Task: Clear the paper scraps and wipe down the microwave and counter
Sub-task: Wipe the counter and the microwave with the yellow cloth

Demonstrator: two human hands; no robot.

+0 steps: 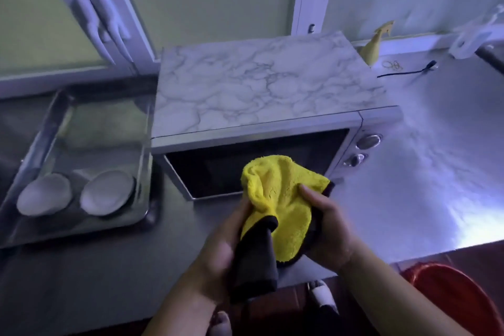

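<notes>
Cloth gripped between both hands, left hand, right hand, before microwave.

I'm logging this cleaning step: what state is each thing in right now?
Cloth: bunched, held up in both hands.
Left hand: grips the cloth's grey side.
Right hand: grips its yellow side.
Microwave: door shut.
Cupboard doors: shut.
Bowls: two, lying in the metal tray.

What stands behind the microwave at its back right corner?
A yellow spray bottle stands there. Only its nozzle and upper body show; the microwave covers its lower part. Anything else behind the microwave is hidden.
</notes>
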